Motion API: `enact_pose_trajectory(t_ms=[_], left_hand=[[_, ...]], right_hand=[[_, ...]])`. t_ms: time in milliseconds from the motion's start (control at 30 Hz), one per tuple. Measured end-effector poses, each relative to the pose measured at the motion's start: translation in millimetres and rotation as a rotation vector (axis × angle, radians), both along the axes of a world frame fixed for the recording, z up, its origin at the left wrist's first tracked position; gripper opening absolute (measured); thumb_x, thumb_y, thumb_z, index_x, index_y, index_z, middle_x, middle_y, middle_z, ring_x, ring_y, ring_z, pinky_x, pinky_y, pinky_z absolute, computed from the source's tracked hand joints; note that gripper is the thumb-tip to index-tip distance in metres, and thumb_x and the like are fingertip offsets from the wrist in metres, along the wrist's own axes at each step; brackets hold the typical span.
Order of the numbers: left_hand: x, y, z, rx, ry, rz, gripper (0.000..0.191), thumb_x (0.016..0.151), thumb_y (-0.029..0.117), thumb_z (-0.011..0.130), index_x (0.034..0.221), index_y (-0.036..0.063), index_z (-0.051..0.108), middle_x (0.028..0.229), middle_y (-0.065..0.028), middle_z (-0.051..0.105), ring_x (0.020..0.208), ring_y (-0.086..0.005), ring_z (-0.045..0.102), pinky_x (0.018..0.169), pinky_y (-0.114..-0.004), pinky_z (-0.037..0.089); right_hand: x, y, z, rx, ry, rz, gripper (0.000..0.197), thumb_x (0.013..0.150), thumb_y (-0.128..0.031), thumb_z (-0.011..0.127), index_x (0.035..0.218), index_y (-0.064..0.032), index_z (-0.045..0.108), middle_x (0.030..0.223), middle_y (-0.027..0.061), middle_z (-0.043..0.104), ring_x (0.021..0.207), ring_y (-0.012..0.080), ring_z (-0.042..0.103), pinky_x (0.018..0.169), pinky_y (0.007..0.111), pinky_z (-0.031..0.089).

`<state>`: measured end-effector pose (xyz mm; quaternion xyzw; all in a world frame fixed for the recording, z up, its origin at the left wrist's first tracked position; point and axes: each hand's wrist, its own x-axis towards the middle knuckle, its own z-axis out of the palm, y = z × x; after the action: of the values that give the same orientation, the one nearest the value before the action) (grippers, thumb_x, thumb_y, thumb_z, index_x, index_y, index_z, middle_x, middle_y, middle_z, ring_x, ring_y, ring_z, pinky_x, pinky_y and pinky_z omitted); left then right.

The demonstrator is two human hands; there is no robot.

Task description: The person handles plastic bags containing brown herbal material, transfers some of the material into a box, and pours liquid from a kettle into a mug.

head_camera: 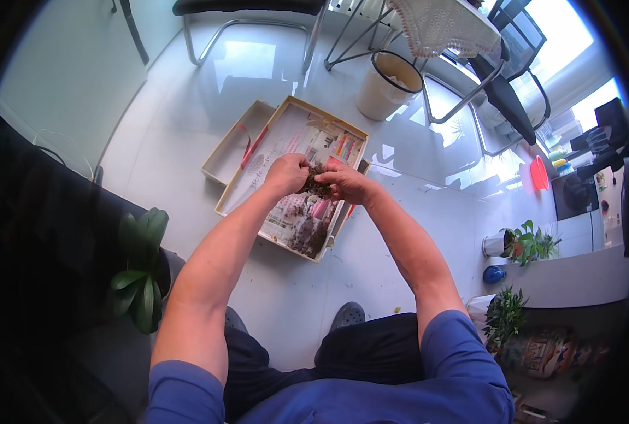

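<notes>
Over a shallow cardboard box (264, 159), a dark brown clump of soil and roots (313, 184) is held between my two hands. My left hand (288, 174) pinches its left side, with the fingertips partly hidden. From the right, my right hand (347, 183) has its fingers against the clump; the thumb side faces away from view. Printed matter in colour covers the box's bottom, and handwriting shows on its left part. Loose dark soil (310, 237) lies in the box's near corner, with crumbs scattered around it.
A second pale box (229, 140) sits partly under the first, with a red ribbon (254, 144) between them. Beyond stands a lined waste bin (381, 90) beside metal chair legs. Potted plants (142, 275) flank me left and right. Small debris dots the tiles.
</notes>
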<state>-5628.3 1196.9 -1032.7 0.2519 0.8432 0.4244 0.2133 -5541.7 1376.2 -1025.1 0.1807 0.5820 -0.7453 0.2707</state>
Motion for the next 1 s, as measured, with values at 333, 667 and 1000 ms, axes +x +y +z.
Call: enact_pose_trajectory(t_ms=[333,667,1000], left_hand=[[11.9,1.6,7.6,-0.236,0.231,-0.01,0.018,0.081,0.018,0.06,0.09,0.0072,0.071,0.089,-0.0182,0.069,0.086,-0.0368,0.066,0.079,-0.046,0.052],[4.8,-2.9,-4.5,-0.096,0.132,-0.002,0.023,0.082,0.022,0.062,0.094,0.005,0.072,0.094,-0.0168,0.07,0.091,-0.0324,0.067,0.081,-0.04,0.051],[-10.8,-12.8,-11.4,-0.074,-0.062,0.134,0.025,0.081,0.025,0.064,0.091,0.0042,0.072,0.083,-0.0159,0.071,0.076,-0.027,0.069,0.07,-0.037,0.053]], right_hand=[[-9.9,-20.2,-16.5,0.75,0.121,-0.064,0.036,0.07,-0.034,0.072,0.072,0.0016,0.067,0.059,0.0103,0.061,0.053,0.0213,0.058,0.049,0.035,0.044],[-10.2,-40.3,-1.4,1.286,0.156,0.039,0.054,0.072,-0.046,0.062,0.092,0.0038,0.07,0.089,0.0222,0.07,0.085,0.0365,0.069,0.074,0.042,0.055],[-6.4,-16.3,-0.2,0.114,0.077,-0.074,0.022,0.085,-0.021,0.067,0.099,-0.0053,0.061,0.083,0.0009,0.058,0.07,0.0092,0.055,0.056,0.023,0.046]])
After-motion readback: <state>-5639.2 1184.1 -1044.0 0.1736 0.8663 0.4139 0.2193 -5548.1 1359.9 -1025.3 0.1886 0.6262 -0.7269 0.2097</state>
